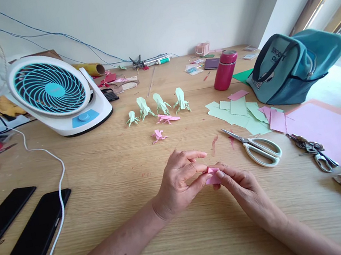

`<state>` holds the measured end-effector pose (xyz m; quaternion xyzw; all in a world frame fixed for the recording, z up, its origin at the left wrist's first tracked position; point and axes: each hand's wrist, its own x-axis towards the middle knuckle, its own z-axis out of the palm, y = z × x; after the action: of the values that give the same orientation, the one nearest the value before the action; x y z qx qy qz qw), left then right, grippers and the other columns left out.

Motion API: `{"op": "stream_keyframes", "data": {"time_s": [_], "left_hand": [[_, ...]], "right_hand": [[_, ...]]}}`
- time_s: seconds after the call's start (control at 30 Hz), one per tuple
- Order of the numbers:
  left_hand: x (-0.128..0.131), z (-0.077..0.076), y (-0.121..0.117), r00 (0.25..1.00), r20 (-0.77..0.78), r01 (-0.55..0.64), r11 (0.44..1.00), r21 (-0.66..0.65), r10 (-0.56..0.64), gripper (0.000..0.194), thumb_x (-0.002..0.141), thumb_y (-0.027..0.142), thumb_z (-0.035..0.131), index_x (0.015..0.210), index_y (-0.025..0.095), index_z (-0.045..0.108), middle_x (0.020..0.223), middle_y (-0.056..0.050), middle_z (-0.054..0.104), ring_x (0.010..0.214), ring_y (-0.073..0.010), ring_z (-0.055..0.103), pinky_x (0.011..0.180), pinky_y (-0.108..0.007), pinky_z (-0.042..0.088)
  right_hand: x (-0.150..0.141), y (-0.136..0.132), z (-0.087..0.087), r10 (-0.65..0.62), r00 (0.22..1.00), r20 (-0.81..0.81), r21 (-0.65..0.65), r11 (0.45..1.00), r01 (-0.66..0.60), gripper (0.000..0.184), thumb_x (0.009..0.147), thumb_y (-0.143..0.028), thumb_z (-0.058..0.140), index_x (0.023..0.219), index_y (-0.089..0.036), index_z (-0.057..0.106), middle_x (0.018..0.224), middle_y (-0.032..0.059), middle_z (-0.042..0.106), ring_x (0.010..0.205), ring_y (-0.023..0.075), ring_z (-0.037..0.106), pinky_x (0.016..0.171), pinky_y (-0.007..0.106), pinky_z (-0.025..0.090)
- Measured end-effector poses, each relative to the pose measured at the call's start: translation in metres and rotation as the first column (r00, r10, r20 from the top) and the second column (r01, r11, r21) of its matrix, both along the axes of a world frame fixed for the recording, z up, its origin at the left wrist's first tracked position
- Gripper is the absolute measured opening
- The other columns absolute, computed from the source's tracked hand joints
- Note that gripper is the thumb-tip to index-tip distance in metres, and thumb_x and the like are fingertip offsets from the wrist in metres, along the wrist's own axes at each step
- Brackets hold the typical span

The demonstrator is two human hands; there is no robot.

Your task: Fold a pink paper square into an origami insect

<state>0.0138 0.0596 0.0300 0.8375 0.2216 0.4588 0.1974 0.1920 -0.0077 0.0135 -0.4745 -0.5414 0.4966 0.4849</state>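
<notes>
Both my hands meet over the wooden table (124,162), pinching a small folded pink paper (212,176). My left hand (180,183) grips its left side with thumb and fingers closed. My right hand (243,191) holds its right side, fingers pressed on the fold. Beyond them lie two small pink paper figures (159,135) (167,119) and a row of several light green folded paper figures (161,104).
White-handled scissors (258,147) lie right of my hands, with cut green paper pieces (240,111), pink sheets (326,131) and keys (315,152). A red bottle (225,70) and teal bag (291,66) stand behind. A fan (55,95), white cable (59,195) and two dark phones (32,240) occupy the left.
</notes>
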Motion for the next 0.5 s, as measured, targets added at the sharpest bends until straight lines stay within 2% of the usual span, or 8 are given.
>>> {"op": "stream_keyframes", "data": {"time_s": [0.13, 0.3, 0.5], "left_hand": [[0.001, -0.001, 0.001, 1.000, 0.006, -0.006, 1.000, -0.025, 0.006, 0.007, 0.089, 0.014, 0.066, 0.088, 0.020, 0.069, 0.111, -0.006, 0.069, 0.095, -0.0171, 0.060, 0.089, -0.034, 0.050], [0.002, 0.000, 0.002, 0.999, 0.018, 0.042, 0.991, -0.128, -0.040, 0.006, 0.090, 0.015, 0.065, 0.088, 0.019, 0.069, 0.110, -0.007, 0.070, 0.101, -0.0188, 0.064, 0.092, -0.035, 0.050], [0.002, 0.005, -0.001, 1.000, 0.007, 0.014, 0.985, -0.173, -0.013, 0.003, 0.086, 0.018, 0.069, 0.083, 0.019, 0.069, 0.109, -0.008, 0.071, 0.100, -0.0203, 0.065, 0.093, -0.038, 0.049]], "right_hand": [[0.000, 0.001, -0.002, 0.012, 0.999, -0.044, -0.066, 0.998, -0.015, 0.031, 0.099, -0.044, 0.053, 0.100, -0.023, 0.075, 0.078, 0.0011, 0.057, 0.076, 0.0152, 0.051, 0.074, 0.027, 0.041], [0.003, 0.003, -0.012, 0.008, 0.987, -0.158, -0.192, 0.981, -0.039, 0.034, 0.097, -0.048, 0.054, 0.105, -0.022, 0.075, 0.077, 0.0013, 0.058, 0.076, 0.0146, 0.050, 0.073, 0.027, 0.041], [0.003, 0.003, -0.010, 0.014, 0.984, -0.178, -0.185, 0.982, -0.047, 0.033, 0.097, -0.048, 0.056, 0.103, -0.022, 0.075, 0.078, 0.0015, 0.060, 0.076, 0.0135, 0.050, 0.073, 0.025, 0.041]]}}
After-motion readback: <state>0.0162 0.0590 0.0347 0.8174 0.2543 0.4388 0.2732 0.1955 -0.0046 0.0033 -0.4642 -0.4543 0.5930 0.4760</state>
